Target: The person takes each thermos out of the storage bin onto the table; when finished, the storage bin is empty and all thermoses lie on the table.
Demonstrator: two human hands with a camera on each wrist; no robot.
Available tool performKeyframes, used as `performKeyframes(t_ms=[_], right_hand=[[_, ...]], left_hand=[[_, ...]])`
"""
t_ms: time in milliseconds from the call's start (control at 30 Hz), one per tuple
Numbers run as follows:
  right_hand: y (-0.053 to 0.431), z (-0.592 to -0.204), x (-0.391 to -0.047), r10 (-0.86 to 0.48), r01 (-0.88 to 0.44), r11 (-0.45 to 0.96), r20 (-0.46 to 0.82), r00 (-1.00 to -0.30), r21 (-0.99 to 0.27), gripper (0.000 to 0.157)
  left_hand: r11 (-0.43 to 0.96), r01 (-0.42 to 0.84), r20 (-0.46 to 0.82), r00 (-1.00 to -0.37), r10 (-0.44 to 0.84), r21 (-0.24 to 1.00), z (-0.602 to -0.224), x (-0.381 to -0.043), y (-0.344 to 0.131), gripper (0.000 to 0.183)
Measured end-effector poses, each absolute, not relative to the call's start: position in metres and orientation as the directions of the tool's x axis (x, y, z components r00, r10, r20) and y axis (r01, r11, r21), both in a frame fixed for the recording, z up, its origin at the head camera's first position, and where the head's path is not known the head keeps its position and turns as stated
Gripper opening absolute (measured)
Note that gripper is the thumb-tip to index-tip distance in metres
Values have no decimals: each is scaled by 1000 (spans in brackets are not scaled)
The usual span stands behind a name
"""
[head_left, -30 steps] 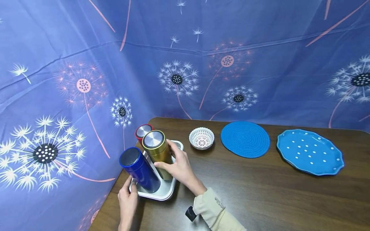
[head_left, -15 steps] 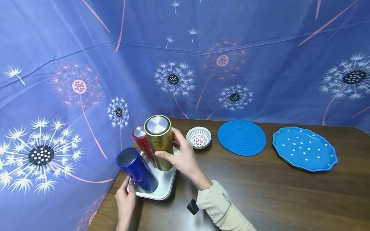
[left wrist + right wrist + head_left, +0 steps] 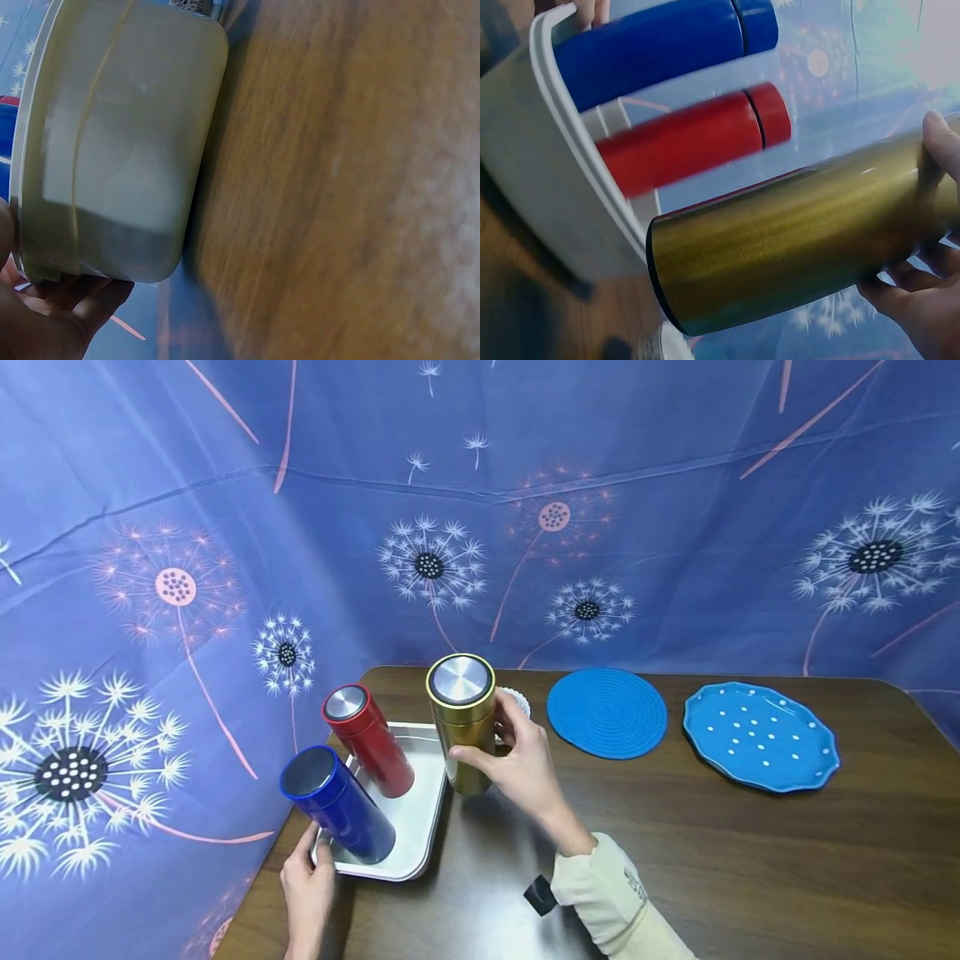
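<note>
My right hand (image 3: 528, 770) grips a gold thermos flask (image 3: 467, 735) with a silver-topped lid, thumb on one side and fingers on the other. The flask is held upright just right of a white rectangular plastic tub (image 3: 423, 814), its base off the table in the right wrist view. A red thermos flask (image 3: 380, 752) and a blue thermos flask (image 3: 352, 818) stand in the tub, both leaning left in the head view. At the near left corner, my left hand (image 3: 306, 883) holds the tub's edge, thumb near the rim and fingers against its wall (image 3: 127, 150).
Behind the gold flask, a small white openwork bowl (image 3: 517, 700) is partly hidden. Farther right on the wooden table (image 3: 712, 868) lie a round blue woven mat (image 3: 607, 713) and a blue scalloped plate (image 3: 761, 735) with white dots. Patterned blue cloth (image 3: 645, 468) hangs behind and at left.
My right hand has lifted the gold thermos flask out of the tub and carried it rightward past the rim. My left hand keeps its hold on the tub. The head view has turned slightly right.
</note>
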State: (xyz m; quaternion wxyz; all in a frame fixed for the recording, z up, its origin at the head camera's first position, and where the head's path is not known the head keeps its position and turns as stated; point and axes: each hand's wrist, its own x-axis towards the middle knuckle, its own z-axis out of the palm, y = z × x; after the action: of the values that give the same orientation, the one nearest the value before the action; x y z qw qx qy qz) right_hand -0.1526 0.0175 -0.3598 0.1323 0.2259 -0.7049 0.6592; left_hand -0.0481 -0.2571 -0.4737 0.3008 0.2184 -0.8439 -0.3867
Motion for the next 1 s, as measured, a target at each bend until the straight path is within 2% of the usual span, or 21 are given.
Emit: performKeyframes(t_ms=[300,533,867,1000], right_hand=[[63,-377,-151,-42,-438,93,436,-899,-894,73],[108,-393,-145,78,-345,198,365,-928,-918,69],[165,-407,-141,229,-241,269,305,-924,-933,74],[181,-414,-139,295,-220,286,304,-906,-933,70]], left_hand=[[592,-150,318,-726,-609,792,-473,-45,-260,37],[584,-146,306,-737,-603,799,-473,-46,-258,35],[576,-146,297,-741,-603,804,-473,-48,-259,35],[577,-142,299,-742,-600,804,-474,-48,-259,35]])
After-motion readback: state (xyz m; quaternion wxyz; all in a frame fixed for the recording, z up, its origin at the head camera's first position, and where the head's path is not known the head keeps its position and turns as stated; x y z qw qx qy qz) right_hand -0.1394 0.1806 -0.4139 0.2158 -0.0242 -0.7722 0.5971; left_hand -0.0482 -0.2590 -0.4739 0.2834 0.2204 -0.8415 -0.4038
